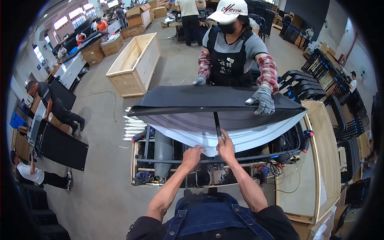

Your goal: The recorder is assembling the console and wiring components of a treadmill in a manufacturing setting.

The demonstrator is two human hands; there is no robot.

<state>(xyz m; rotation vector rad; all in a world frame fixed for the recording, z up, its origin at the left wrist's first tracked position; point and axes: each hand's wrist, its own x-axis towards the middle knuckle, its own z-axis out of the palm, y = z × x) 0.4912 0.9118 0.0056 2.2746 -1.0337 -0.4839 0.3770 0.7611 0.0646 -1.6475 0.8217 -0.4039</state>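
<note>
Black panel [208,100] lies flat just beyond both hands, its white liner [240,138] hanging loose underneath. Left hand [193,154] and right hand [226,147] pinch the liner's edge; a co-worker's gloved hand [262,100] steadies the far side. Fitting looks unfinished.

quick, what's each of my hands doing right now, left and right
Left hand: closed on the near edge of the white underside of the black belt sheet.
Right hand: closed, gripping the same edge beside the thin black bar.
</note>
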